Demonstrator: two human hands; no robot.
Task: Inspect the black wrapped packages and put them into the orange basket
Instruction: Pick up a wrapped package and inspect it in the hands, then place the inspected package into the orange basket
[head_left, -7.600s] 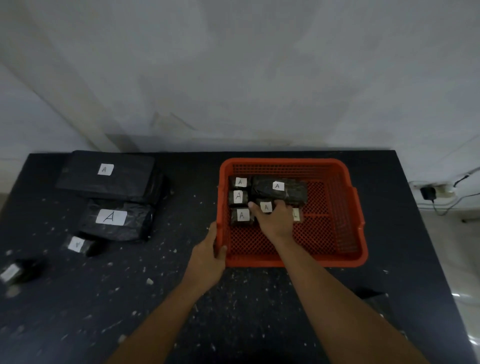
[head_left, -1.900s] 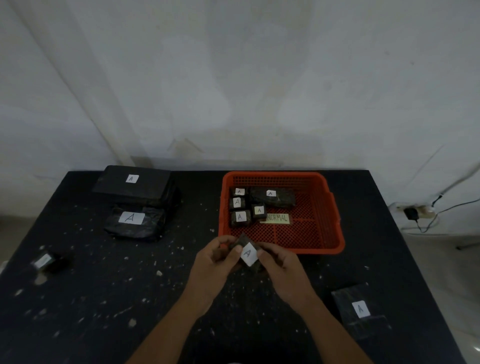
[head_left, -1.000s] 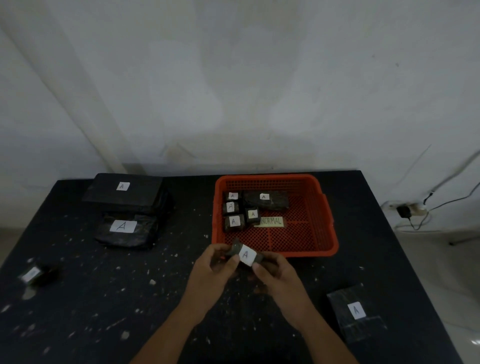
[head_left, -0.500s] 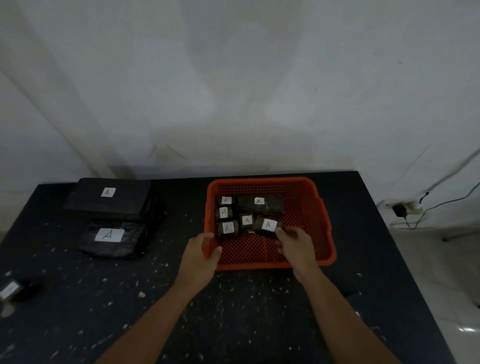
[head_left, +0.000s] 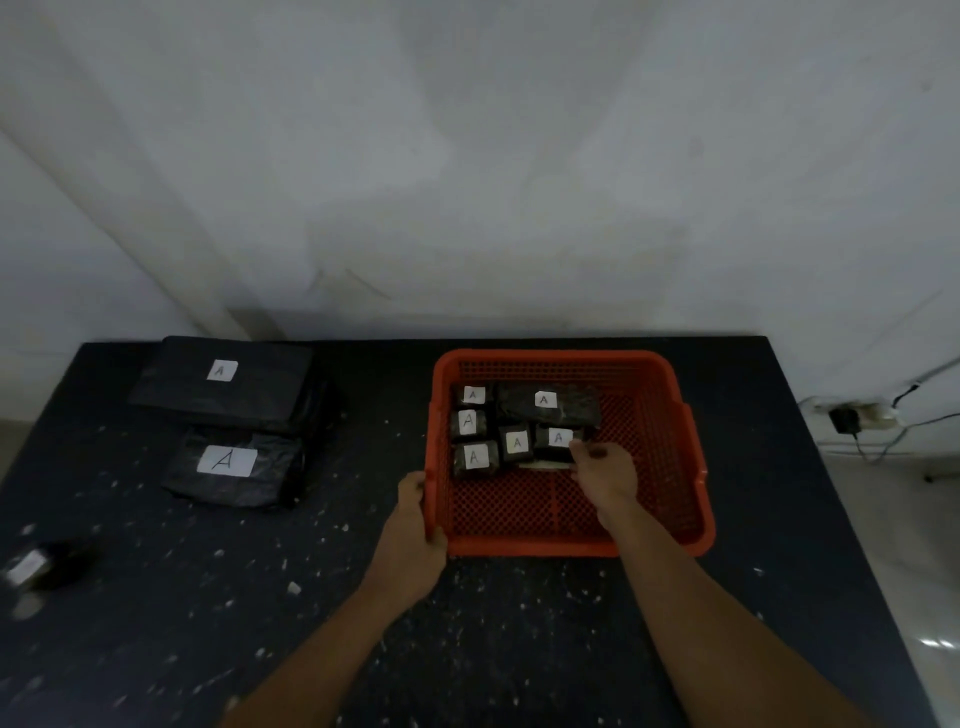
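Observation:
The orange basket (head_left: 670, 467) stands on the black table and holds several small black wrapped packages with white "A" labels plus one longer package (head_left: 548, 404) at its back. My right hand (head_left: 605, 470) is inside the basket, its fingers on the newest small package (head_left: 558, 440), which rests among the others. My left hand (head_left: 415, 512) grips the basket's front left rim. On the table's left lie a large flat package (head_left: 223, 384), a medium package (head_left: 234, 465) and a small package (head_left: 41, 564).
The table (head_left: 363, 597) is speckled with white flecks. A white wall rises behind it. At the far right, beyond the table edge, a plug and cables (head_left: 852, 418) sit by the floor.
Both hands turned a small package over the table, then my right hand carried it into the basket and set it beside the others. My left hand moved to the basket's rim.

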